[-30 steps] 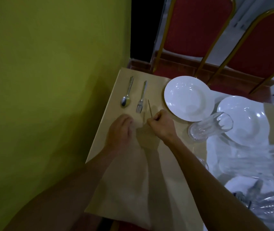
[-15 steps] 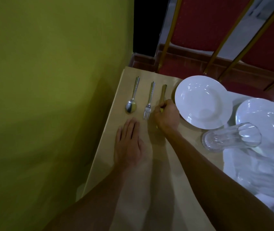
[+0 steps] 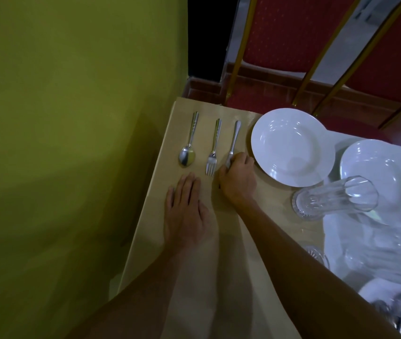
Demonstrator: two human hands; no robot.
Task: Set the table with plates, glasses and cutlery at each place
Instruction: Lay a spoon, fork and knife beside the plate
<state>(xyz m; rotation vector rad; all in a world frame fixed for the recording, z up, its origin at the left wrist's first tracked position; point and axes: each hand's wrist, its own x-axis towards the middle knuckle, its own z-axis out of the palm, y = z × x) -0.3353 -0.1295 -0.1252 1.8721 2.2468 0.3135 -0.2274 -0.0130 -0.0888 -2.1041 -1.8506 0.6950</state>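
Resting flat on the beige-covered table (image 3: 153,211), the left hand (image 3: 187,214) lies palm down with its fingers straight and close together, just short of the cutlery and holding nothing. The right hand (image 3: 238,177) sits beside it with fingers curled around the near end of a knife (image 3: 234,140), which lies on the cloth with its far end pointing away from the person; the gripped end is hidden under the hand. Left of the knife a fork (image 3: 212,152) and then a spoon (image 3: 188,148) lie parallel to it, apart from one another, tines and bowl toward the person. A white plate (image 3: 292,148) sits just right of the knife, a second white plate (image 3: 385,177) further right. A ribbed glass (image 3: 336,196) stands between the plates, nearer the person. Red chairs (image 3: 280,45) stand behind the table and a green wall (image 3: 72,143) runs along its left side.
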